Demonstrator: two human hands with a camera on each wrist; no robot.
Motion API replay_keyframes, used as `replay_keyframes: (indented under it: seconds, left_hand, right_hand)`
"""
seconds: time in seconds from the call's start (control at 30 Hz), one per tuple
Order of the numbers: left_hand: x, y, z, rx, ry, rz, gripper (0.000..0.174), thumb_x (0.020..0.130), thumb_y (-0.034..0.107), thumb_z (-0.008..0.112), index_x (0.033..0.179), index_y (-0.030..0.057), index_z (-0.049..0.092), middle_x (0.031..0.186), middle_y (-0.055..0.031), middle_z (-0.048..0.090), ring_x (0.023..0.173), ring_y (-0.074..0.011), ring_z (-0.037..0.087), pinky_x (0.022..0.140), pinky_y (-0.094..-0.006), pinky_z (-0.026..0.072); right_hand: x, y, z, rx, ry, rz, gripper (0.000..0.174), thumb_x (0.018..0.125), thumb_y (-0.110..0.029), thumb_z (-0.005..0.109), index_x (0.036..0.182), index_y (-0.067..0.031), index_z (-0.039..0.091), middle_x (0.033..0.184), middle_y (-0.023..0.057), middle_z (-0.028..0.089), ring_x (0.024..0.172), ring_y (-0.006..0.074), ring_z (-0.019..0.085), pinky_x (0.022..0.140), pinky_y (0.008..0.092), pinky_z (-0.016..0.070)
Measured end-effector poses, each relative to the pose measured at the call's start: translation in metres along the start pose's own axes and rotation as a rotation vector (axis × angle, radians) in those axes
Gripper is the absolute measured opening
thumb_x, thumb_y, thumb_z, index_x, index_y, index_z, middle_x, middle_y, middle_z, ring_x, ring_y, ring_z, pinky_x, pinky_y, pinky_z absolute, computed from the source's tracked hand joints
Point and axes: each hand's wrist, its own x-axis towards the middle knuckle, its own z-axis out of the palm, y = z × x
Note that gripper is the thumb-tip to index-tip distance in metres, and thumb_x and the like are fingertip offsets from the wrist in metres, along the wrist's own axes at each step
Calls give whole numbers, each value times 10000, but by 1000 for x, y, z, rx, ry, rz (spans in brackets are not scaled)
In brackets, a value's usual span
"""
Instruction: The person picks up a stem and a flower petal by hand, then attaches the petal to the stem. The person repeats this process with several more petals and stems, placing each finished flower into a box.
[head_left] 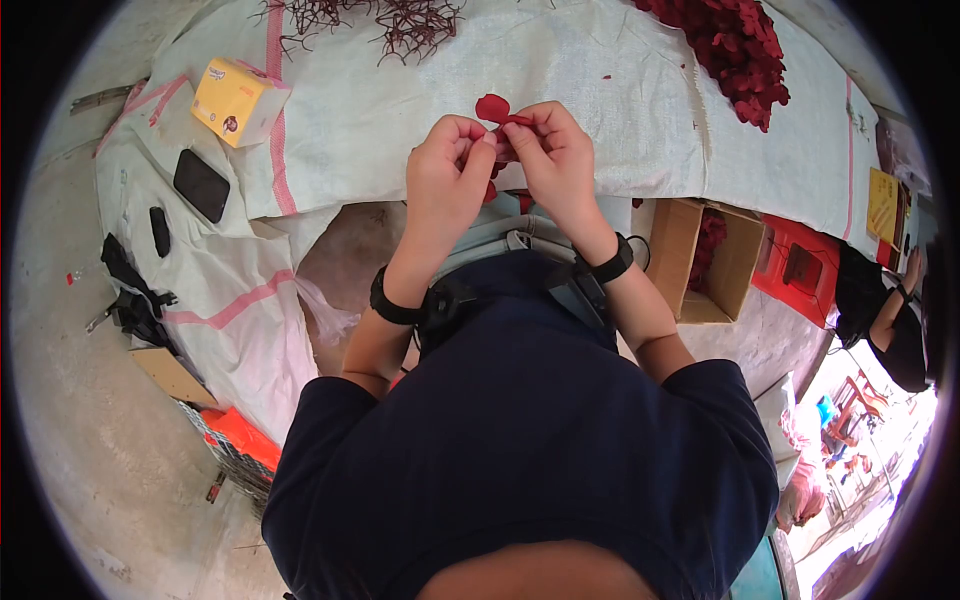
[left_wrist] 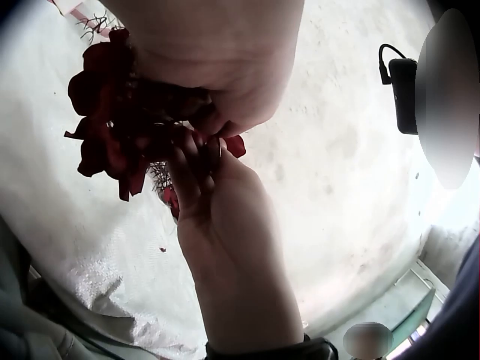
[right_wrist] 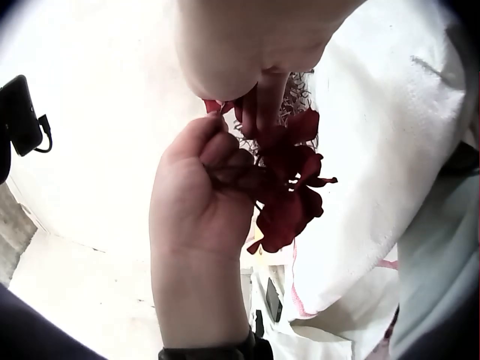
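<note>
In the head view my left hand [head_left: 452, 172] and right hand [head_left: 556, 168] meet over the near edge of the covered table. A red petal [head_left: 491, 108] sticks up at the fingertips. The left hand curls around the stem of a dark red flower spray [right_wrist: 289, 199], whose petals hang out beside the fingers in the right wrist view. Thumb and fingers of the right hand pinch at a petal close to the left thumb. The pinched spot itself is mostly hidden behind the fingers.
Bare dark twigs [head_left: 415, 28] lie at the table's far side, and a heap of red petals [head_left: 735, 60] at far right. On the left are a yellow tissue pack [head_left: 228, 100] and a phone [head_left: 202, 185]. A cardboard box [head_left: 735, 262] holding red petals stands below right.
</note>
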Motion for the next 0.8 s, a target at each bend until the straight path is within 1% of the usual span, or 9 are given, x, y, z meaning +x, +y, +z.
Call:
replay_keyframes:
  seconds: [0.1,0.17,0.2,0.27,0.33,0.47,0.67,0.8]
  left_hand:
    - [-1,-2,1,77,-2,50,66,792,35,466,814,-27,462,643,-71,576,538,-81,545,401,-189,389]
    - [-2,3,3,21,4,-2,67,796,34,463,821,-28,462,659,-75,576,568,-89,555,425,-191,406]
    - [-2,4,4,-8,6,-29,68,798,33,462,824,-29,461,668,-77,576,583,-93,561,437,-192,415]
    - [-1,1,4,-55,7,-10,68,800,33,460,826,-30,462,679,-78,577,592,-95,562,448,-195,421]
    - [1,-1,4,-146,15,29,68,804,32,457,828,-31,462,701,-81,578,610,-99,566,469,-200,434]
    - [2,2,2,-89,-4,45,65,805,28,454,827,-32,460,726,-88,579,631,-99,567,492,-202,441]
    - [4,-2,5,-102,6,93,60,807,33,454,824,-24,461,721,-83,581,620,-92,561,476,-192,426]
    - [4,-3,4,-91,-2,103,57,810,37,454,823,-18,461,705,-72,580,598,-79,549,459,-186,410]
  right_hand:
    - [-3,3,4,4,22,-7,53,816,-22,467,844,17,444,780,80,552,675,115,562,605,235,488]
    - [-4,3,6,8,29,-11,53,816,-23,467,844,14,441,778,77,549,671,112,559,604,235,487]
    - [-5,2,6,57,32,4,55,818,-24,464,849,13,438,778,77,548,671,112,557,604,236,487]
    - [-5,0,6,154,42,31,60,821,-26,459,860,10,430,777,78,546,672,111,553,604,238,487]
    - [-5,1,7,154,48,18,62,823,-26,456,864,9,426,778,80,545,673,113,553,603,238,486]
    - [-4,1,10,176,80,-16,67,827,-28,448,873,7,415,780,86,543,674,118,554,599,239,487]
    - [-4,-3,13,252,129,-31,71,829,-29,444,878,7,405,786,97,542,670,125,556,597,245,490]
    - [-2,-3,12,203,123,-19,72,830,-28,443,880,6,405,782,98,543,667,125,557,597,246,491]
